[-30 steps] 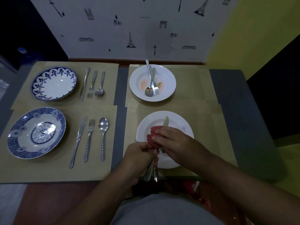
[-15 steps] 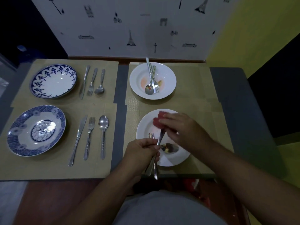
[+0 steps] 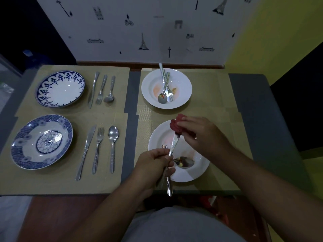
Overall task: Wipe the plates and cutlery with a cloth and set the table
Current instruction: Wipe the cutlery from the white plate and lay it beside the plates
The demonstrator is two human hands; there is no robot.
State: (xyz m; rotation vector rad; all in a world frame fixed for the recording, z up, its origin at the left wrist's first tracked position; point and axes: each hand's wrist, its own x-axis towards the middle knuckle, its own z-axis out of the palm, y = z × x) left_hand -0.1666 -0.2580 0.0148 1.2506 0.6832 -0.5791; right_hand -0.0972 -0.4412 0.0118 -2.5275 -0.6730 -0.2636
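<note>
Left hand (image 3: 153, 165) grips the knife (image 3: 175, 143) handle over the near white plate (image 3: 181, 175) at 5 o'clock; right hand (image 3: 201, 135) pinches the red cloth (image 3: 177, 124) round the blade tip. Blue settings (image 3: 21, 142) at 9 and 10 o'clock look done; this plate and the far white plate (image 3: 152, 84) at 1 o'clock look soiled

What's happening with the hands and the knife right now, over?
Left hand grips knife handle, fork bunched alongside. Right hand pinches red cloth round the knife tip. Dirty spoon lies in the white plate beneath. Nothing in the way.
</note>
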